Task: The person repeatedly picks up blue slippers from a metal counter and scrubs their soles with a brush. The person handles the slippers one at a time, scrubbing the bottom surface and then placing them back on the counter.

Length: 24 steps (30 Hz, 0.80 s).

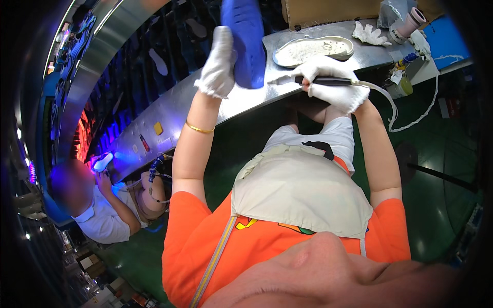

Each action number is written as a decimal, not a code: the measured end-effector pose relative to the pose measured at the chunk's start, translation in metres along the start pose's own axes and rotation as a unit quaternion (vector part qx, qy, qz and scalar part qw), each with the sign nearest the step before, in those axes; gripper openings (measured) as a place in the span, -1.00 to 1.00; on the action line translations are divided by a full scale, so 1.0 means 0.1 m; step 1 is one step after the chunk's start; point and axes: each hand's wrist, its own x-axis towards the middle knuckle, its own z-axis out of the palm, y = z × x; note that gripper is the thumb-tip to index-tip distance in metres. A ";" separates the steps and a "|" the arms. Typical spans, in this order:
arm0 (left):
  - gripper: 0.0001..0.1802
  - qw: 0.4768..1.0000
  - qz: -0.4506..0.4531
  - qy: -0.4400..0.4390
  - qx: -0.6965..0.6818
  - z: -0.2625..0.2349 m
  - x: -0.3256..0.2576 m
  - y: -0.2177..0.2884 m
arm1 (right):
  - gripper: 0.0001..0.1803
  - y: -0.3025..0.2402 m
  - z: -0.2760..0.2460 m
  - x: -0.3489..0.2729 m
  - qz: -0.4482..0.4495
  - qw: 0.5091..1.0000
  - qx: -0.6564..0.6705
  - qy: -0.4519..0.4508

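Note:
My left hand (218, 64), in a white glove, is raised over the metal workbench (246, 100) and grips a blue shoe sole (245, 36) by its lower edge, holding it upright. My right hand (334, 82), also gloved, is closed around a dark pen-shaped tool (323, 80). The tool's tip points left toward the bottom of the blue sole. A white hose (393, 110) runs from the tool's rear end down to the right.
A white shoe sole (314, 50) lies on the bench beyond my right hand. A spare white glove (371, 35), a tape roll (408, 23) and a small bottle (403, 84) sit at the right end. Another person (102, 205) works at the lower left near a conveyor (87, 66).

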 end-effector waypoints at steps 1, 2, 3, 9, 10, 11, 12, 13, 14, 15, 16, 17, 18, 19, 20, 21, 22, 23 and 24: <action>-0.12 0.994 0.029 -0.009 -0.102 -0.02 -0.04 0.09 | -0.79 -0.04 -0.05 -0.01 -0.045 0.989 -0.141 0.017; -0.10 0.978 0.029 -0.032 -0.204 0.04 -0.09 0.14 | -0.82 -0.06 -0.02 -0.05 0.003 0.996 -0.065 0.057; -0.11 0.966 -0.011 -0.081 -0.245 -0.17 -0.01 0.02 | -0.84 -0.05 0.02 -0.07 -0.015 0.994 -0.062 0.085; -0.32 0.906 -0.233 -0.093 -0.341 -0.13 -0.31 -0.57 | -0.77 0.08 0.23 -0.09 0.014 0.981 -0.076 0.175; -0.34 0.914 -0.203 -0.064 -0.345 -0.04 -0.40 -0.62 | -0.77 0.12 0.24 -0.10 0.042 0.982 -0.042 0.181; -0.40 0.898 -0.175 -0.111 -0.387 -0.02 -0.44 -0.72 | -0.78 0.08 0.25 -0.10 0.093 0.975 0.050 0.196; -0.40 0.853 -0.177 -0.132 -0.473 0.12 -0.49 -0.76 | -0.80 0.17 0.22 -0.11 0.047 0.975 0.026 0.216; -0.38 0.878 -0.157 -0.099 -0.440 0.25 -0.54 -0.78 | -0.81 0.15 0.22 -0.09 0.036 0.971 0.018 0.235; -0.36 0.901 -0.137 -0.067 -0.407 0.36 -0.57 -0.79 | -0.82 0.12 0.22 -0.06 0.025 0.967 0.009 0.254; -0.29 0.907 -0.151 -0.091 -0.383 0.44 -0.60 -0.76 | -0.82 0.10 0.23 -0.04 -0.009 0.965 -0.022 0.262; -0.22 0.926 -0.137 -0.110 -0.335 0.46 -0.61 -0.80 | -0.82 0.11 0.25 -0.03 -0.008 0.966 -0.046 0.254; -0.20 0.936 -0.124 -0.090 -0.318 0.52 -0.61 -0.81 | -0.82 0.15 0.28 -0.01 -0.006 0.967 -0.071 0.245; -0.17 0.944 -0.113 -0.070 -0.301 0.57 -0.60 -0.82 | -0.82 0.15 0.31 0.00 -0.004 0.967 -0.095 0.238; -0.18 0.936 -0.130 -0.052 -0.322 0.55 -0.59 -0.86 | -0.81 0.04 0.37 -0.02 -0.022 0.964 -0.156 0.216; -0.18 0.927 -0.148 -0.034 -0.342 0.53 -0.57 -0.89 | -0.77 0.03 0.38 -0.05 -0.009 0.981 -0.095 0.171; -0.18 0.925 -0.136 -0.042 -0.352 0.55 -0.58 -0.85 | -0.76 0.03 0.39 -0.08 -0.027 0.984 -0.062 0.164; -0.19 0.923 -0.124 -0.050 -0.362 0.56 -0.59 -0.80 | -0.75 0.04 0.40 -0.11 -0.046 0.986 -0.028 0.157; -0.19 0.908 -0.124 -0.097 -0.387 0.54 -0.56 -0.78 | -0.76 0.00 0.37 -0.11 0.007 0.984 0.001 0.179; -0.18 0.921 -0.117 -0.062 -0.367 0.52 -0.54 -0.80 | -0.77 -0.02 0.35 -0.12 0.004 0.983 0.034 0.182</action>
